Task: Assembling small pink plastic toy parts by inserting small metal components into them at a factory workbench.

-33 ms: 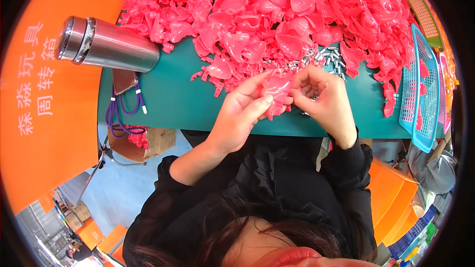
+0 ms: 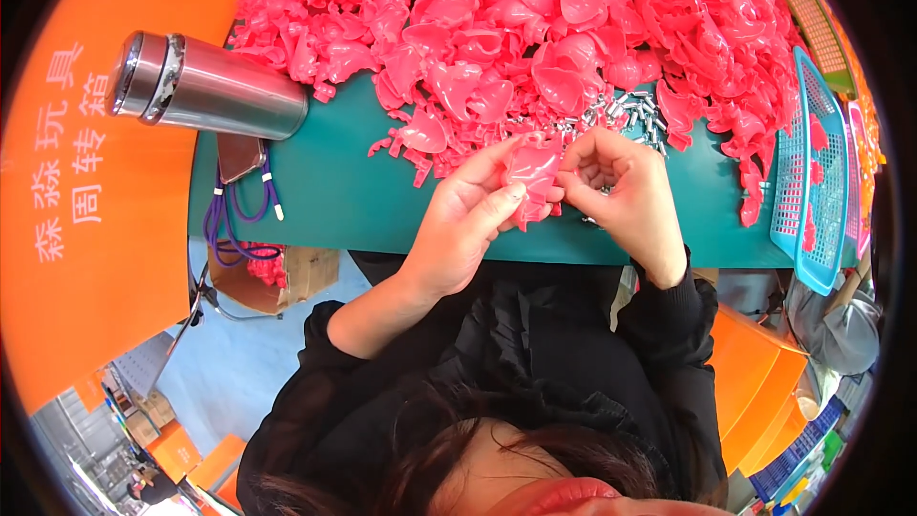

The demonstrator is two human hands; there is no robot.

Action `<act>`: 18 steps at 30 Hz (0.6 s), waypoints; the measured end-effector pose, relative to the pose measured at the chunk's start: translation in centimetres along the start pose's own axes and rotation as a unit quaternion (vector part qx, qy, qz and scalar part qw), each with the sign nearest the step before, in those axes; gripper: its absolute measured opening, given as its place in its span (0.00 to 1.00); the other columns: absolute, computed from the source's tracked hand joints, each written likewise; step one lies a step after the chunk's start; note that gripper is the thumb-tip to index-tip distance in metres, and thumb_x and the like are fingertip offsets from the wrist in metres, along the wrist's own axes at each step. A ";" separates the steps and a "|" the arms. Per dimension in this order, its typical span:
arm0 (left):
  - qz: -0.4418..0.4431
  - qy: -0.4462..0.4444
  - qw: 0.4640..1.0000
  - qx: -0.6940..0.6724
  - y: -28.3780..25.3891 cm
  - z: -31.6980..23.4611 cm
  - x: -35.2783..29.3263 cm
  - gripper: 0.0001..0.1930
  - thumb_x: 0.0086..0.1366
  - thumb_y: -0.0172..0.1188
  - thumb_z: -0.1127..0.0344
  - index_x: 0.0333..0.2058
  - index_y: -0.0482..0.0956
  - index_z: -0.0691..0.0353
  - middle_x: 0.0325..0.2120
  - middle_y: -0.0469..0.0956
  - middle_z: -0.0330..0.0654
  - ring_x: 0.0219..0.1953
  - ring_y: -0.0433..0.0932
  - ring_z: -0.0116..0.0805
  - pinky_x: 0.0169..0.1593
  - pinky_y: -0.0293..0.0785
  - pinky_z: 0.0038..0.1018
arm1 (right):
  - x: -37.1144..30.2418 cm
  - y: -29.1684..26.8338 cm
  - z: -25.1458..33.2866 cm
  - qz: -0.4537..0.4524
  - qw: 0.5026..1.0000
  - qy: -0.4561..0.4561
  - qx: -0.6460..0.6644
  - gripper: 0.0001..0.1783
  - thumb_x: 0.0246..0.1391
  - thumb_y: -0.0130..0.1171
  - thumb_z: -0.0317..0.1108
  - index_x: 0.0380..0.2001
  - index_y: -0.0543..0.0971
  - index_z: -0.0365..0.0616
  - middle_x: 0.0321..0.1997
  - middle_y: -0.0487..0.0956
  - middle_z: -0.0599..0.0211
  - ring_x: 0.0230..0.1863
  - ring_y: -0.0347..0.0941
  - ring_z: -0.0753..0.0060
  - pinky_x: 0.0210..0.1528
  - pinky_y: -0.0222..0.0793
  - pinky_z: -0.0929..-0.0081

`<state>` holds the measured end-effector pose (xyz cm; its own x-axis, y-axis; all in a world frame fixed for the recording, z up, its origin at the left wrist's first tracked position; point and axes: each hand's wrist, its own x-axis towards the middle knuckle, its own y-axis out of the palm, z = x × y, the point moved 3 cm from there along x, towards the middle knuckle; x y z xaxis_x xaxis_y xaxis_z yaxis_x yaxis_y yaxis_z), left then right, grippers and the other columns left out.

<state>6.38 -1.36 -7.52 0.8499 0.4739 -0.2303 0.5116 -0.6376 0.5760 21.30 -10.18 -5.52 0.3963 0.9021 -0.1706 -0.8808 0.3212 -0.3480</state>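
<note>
My left hand pinches a glossy pink plastic piece between thumb and fingers, above the table's near part. My right hand is at the piece's right edge, its thumb and index finger pressed together and the other fingers curled. Whatever these fingertips grip, if anything, is hidden. Just beyond both hands lies a cluster of small silvery metal parts. A large heap of similar pink plastic pieces covers the far part of the table.
On the green table, a steel flask lies at the left, beside a phone and a purple cord. A blue plastic basket stands at the right edge. Below the table's left side is a cardboard box with pink pieces.
My right hand has shifted very slightly left, toward the pink plastic piece. The left hand keeps its hold.
</note>
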 end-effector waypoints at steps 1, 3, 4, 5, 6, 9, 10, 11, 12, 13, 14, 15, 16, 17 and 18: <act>0.004 -0.009 1.000 0.001 0.0 0.1 0.0 0.20 0.67 0.41 0.72 0.57 0.59 0.71 0.49 0.72 0.54 0.48 0.76 0.44 0.51 0.76 0.29 | 0.0 0.2 -0.2 0.004 0.997 0.015 0.070 0.06 0.48 0.61 0.21 0.29 0.74 0.36 0.27 0.77 0.72 0.29 0.73 0.87 0.31 0.67 0.90; 0.034 -0.025 0.997 -0.070 -0.6 -0.1 0.2 0.19 0.68 0.42 0.71 0.56 0.61 0.70 0.48 0.73 0.51 0.47 0.77 0.40 0.50 0.75 0.28 | 0.0 0.4 -0.6 0.029 0.980 0.048 0.190 0.06 0.48 0.60 0.20 0.31 0.75 0.34 0.29 0.78 0.69 0.31 0.75 0.84 0.35 0.70 0.89; 0.066 -0.041 0.987 -0.141 -0.7 -0.2 0.2 0.18 0.69 0.42 0.69 0.55 0.63 0.69 0.47 0.74 0.49 0.46 0.77 0.36 0.49 0.75 0.26 | 0.0 0.6 -0.8 0.029 0.980 0.049 0.190 0.06 0.48 0.60 0.20 0.31 0.75 0.34 0.29 0.78 0.69 0.31 0.75 0.84 0.35 0.70 0.89; 0.066 -0.041 0.987 -0.141 -0.8 -0.3 0.1 0.18 0.69 0.42 0.69 0.55 0.63 0.69 0.47 0.74 0.49 0.46 0.77 0.36 0.49 0.75 0.26 | -0.1 0.9 -1.0 0.033 0.967 0.035 0.251 0.07 0.48 0.61 0.20 0.33 0.75 0.34 0.31 0.78 0.67 0.32 0.75 0.83 0.35 0.71 0.88; 0.038 -0.060 0.983 -0.168 -0.8 -0.4 0.1 0.18 0.69 0.42 0.69 0.55 0.64 0.69 0.47 0.74 0.49 0.46 0.77 0.36 0.49 0.76 0.25 | -0.3 1.1 -1.2 0.038 0.949 0.019 0.311 0.08 0.48 0.61 0.19 0.34 0.75 0.33 0.33 0.78 0.65 0.32 0.76 0.81 0.36 0.71 0.86; 0.027 -0.088 0.974 -0.208 -0.9 -0.2 -0.2 0.17 0.68 0.42 0.70 0.54 0.64 0.70 0.46 0.75 0.50 0.45 0.78 0.37 0.49 0.76 0.25 | -0.6 1.7 -1.5 0.011 0.951 0.003 0.310 0.10 0.48 0.60 0.19 0.36 0.76 0.33 0.34 0.78 0.65 0.34 0.75 0.79 0.37 0.71 0.84; 0.043 -0.097 0.969 -0.223 -0.9 -0.1 -0.3 0.17 0.68 0.42 0.70 0.54 0.64 0.70 0.46 0.75 0.50 0.45 0.78 0.38 0.49 0.77 0.25 | -0.5 2.0 -1.7 0.012 0.950 0.003 0.311 0.10 0.48 0.60 0.19 0.36 0.76 0.33 0.34 0.78 0.65 0.34 0.75 0.79 0.37 0.71 0.84; 0.043 -0.097 0.969 -0.223 -0.9 -0.2 -0.3 0.17 0.68 0.42 0.70 0.54 0.64 0.70 0.46 0.75 0.50 0.45 0.78 0.38 0.49 0.77 0.25 | -0.4 2.0 -1.6 -0.026 0.979 -0.077 0.185 0.09 0.50 0.59 0.18 0.36 0.77 0.33 0.34 0.77 0.65 0.34 0.75 0.79 0.37 0.71 0.83; 0.046 -0.098 0.967 -0.229 -0.8 -0.3 -0.3 0.17 0.68 0.42 0.70 0.54 0.64 0.70 0.46 0.75 0.50 0.45 0.78 0.39 0.49 0.76 0.25 | -0.4 1.9 -1.3 -0.065 0.984 -0.155 0.053 0.08 0.51 0.58 0.18 0.36 0.77 0.33 0.34 0.77 0.65 0.34 0.74 0.79 0.36 0.70 0.83; 0.049 -0.099 0.966 -0.235 -0.7 -0.4 -0.3 0.17 0.68 0.42 0.70 0.54 0.64 0.70 0.46 0.75 0.51 0.46 0.77 0.40 0.49 0.76 0.26 | -0.6 1.4 -0.5 -0.107 0.963 -0.244 -0.050 0.07 0.51 0.56 0.17 0.35 0.78 0.34 0.34 0.75 0.66 0.32 0.72 0.79 0.35 0.69 0.83; 0.050 -0.099 0.965 -0.236 -0.4 -0.6 -0.3 0.17 0.68 0.42 0.70 0.54 0.64 0.70 0.46 0.75 0.51 0.46 0.77 0.40 0.49 0.76 0.26 | -0.4 1.2 -0.5 -0.108 0.963 -0.243 -0.051 0.07 0.51 0.56 0.17 0.35 0.78 0.34 0.34 0.75 0.66 0.32 0.72 0.79 0.35 0.69 0.83; 0.038 -0.096 0.971 -0.217 -0.2 -0.8 -0.4 0.18 0.68 0.42 0.70 0.54 0.64 0.70 0.46 0.75 0.51 0.47 0.77 0.41 0.49 0.76 0.26 | -0.4 0.8 -0.6 -0.173 0.955 -0.241 -0.022 0.08 0.50 0.56 0.17 0.35 0.78 0.34 0.34 0.75 0.65 0.31 0.71 0.79 0.35 0.69 0.83; 0.027 -0.092 0.976 -0.198 -0.1 -0.9 -0.5 0.18 0.68 0.42 0.70 0.55 0.63 0.69 0.46 0.75 0.51 0.47 0.77 0.41 0.49 0.76 0.26 | -0.4 0.3 -0.6 -0.237 0.942 -0.238 0.007 0.08 0.49 0.56 0.16 0.34 0.78 0.34 0.34 0.75 0.65 0.30 0.71 0.78 0.34 0.69 0.84; 0.026 -0.092 0.976 -0.198 -0.1 -0.8 -0.5 0.18 0.68 0.42 0.70 0.55 0.63 0.69 0.46 0.75 0.51 0.47 0.77 0.41 0.49 0.76 0.26 | -0.7 -0.1 -0.3 -0.221 0.956 -0.186 0.048 0.11 0.47 0.56 0.14 0.35 0.79 0.35 0.33 0.77 0.63 0.30 0.72 0.77 0.33 0.69 0.85; 0.028 -0.091 0.980 -0.176 -0.1 -0.7 -0.6 0.18 0.68 0.42 0.70 0.55 0.63 0.69 0.46 0.75 0.51 0.48 0.77 0.41 0.49 0.76 0.26 | -0.6 -0.3 0.3 -0.220 0.956 -0.187 0.049 0.11 0.47 0.56 0.14 0.35 0.79 0.35 0.33 0.77 0.63 0.30 0.72 0.77 0.33 0.69 0.85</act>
<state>5.74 -1.15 -6.95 0.9003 0.3076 -0.3080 0.4152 -0.3947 0.8196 21.25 -10.74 -4.98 0.6294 0.7082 0.3198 -0.6780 0.7016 -0.2194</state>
